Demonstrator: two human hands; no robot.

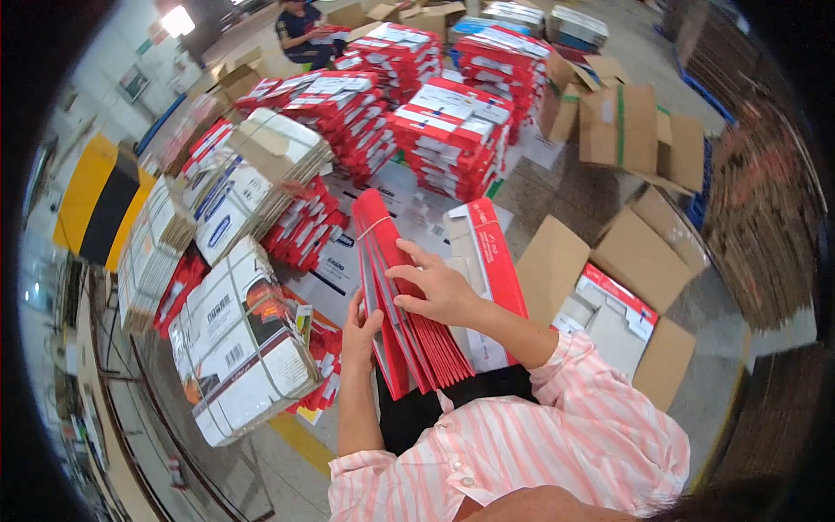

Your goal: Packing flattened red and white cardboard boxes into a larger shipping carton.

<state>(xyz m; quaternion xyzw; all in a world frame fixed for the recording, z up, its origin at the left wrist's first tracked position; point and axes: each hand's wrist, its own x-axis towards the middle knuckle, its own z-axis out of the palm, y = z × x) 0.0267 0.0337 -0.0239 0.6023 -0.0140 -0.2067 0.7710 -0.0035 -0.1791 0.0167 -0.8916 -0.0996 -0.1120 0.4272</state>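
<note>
A bundle of flat folded red cartons [432, 341] stands over my lap, its layers fanned apart at the near end. A thin pale band circles its upper end. My left hand [357, 337] grips the bundle's left edge, thumb on the near side and some fingers hidden behind. Across the top right lies my right hand [439, 285], its fingers spread and touching the red layers. Just right of it, another banded bundle of red and white cartons [497, 257] leans beside my lap.
Tall stacks of red and white cartons [452, 130] stand ahead. Strapped white bundles [243, 344] are at my left. On the right, an open cardboard box [665, 348] holds cartons, near piled flattened cardboard [765, 209]. Another person [303, 35] sits at the far left.
</note>
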